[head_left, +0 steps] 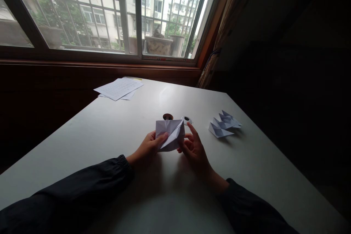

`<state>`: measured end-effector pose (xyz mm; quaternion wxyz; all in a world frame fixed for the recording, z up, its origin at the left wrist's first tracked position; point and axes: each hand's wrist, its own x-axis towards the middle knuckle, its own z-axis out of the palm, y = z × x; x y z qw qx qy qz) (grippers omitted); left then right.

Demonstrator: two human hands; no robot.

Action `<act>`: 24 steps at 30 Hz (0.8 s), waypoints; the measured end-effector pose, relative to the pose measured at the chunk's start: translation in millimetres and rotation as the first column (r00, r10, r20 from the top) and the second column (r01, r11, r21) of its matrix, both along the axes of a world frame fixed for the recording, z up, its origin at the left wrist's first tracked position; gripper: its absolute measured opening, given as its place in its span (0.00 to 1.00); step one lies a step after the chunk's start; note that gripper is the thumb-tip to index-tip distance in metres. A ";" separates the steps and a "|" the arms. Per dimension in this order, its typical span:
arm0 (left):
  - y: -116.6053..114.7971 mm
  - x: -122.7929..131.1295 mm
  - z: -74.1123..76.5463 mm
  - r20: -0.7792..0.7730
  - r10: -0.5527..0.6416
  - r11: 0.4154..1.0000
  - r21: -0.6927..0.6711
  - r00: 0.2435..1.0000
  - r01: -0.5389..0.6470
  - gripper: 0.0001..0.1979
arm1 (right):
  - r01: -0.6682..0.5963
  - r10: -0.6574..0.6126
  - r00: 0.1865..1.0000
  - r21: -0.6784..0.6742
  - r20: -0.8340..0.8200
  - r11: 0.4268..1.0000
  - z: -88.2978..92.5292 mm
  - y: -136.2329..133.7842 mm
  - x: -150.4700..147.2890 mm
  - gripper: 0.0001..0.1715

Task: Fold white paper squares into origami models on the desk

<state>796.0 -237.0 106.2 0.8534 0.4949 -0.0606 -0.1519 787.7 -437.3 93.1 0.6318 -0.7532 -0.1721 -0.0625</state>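
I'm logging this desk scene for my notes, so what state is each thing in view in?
Folded white paper: creased into a multi-layered shape, held up off the table.
Left hand: gripping the paper's left side.
Right hand: fingers spread at the paper's right side.
Printed sheets: lying flat, loosely stacked.
Folded paper shapes: resting together, overlapping.
Curtain: gathered beside the window.

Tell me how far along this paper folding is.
Done: the folded paper pieces at the right of the white table look finished. In hand: the left hand grips a creased white paper fold while the right hand has its fingers at its edge. Left: that piece looks unfinished, its folds loose and open; whether the printed sheets by the window get used, I cannot tell.
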 end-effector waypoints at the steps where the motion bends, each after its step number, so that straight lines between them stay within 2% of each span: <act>1: 0.1 0.3 0.0 -0.016 0.001 1.000 0.005 1.000 -0.001 0.23 | 0.046 -0.045 0.998 -0.035 0.041 0.998 0.3 0.4 0.4 0.44; 4: 1.7 0.6 0.9 -0.052 -0.044 0.999 0.013 0.998 0.045 0.23 | 0.205 -0.156 0.951 -0.167 0.265 0.964 0.4 1.1 1.5 0.41; 7: 4.5 0.0 1.6 -0.032 -0.091 0.995 0.046 0.995 0.092 0.23 | 0.267 -0.134 0.895 -0.270 0.425 0.925 0.4 1.3 -0.6 0.39; 9: 5.8 -0.8 1.4 -0.005 -0.111 0.992 0.063 0.994 0.111 0.23 | 0.213 -0.068 0.903 -0.304 0.425 0.929 1.0 1.3 -3.9 0.42; 12: 5.7 -1.9 0.6 0.004 -0.126 0.991 0.040 0.992 0.126 0.23 | 0.040 0.052 0.952 -0.292 0.301 0.956 2.8 1.8 -9.2 0.52; 14: 4.8 -2.3 0.0 -0.005 -0.098 0.995 0.029 0.995 0.098 0.23 | -0.075 0.107 0.982 -0.192 0.157 0.978 5.2 3.2 -11.7 0.56; 16: 3.7 -2.2 -0.8 -0.022 -0.053 0.998 0.031 0.998 0.054 0.23 | -0.129 0.128 0.992 -0.017 -0.011 0.992 8.2 5.5 -12.8 0.52; 19: 2.7 -1.3 -2.1 -0.037 -0.036 0.999 0.002 0.999 0.036 0.23 | -0.095 0.135 0.974 0.214 -0.182 0.972 11.2 8.4 -12.0 0.44; 24: 3.1 -0.3 0.8 -0.090 -0.076 0.992 -0.106 0.993 0.067 0.21 | -0.069 0.199 0.944 0.434 -0.263 0.898 6.2 9.6 -6.4 0.45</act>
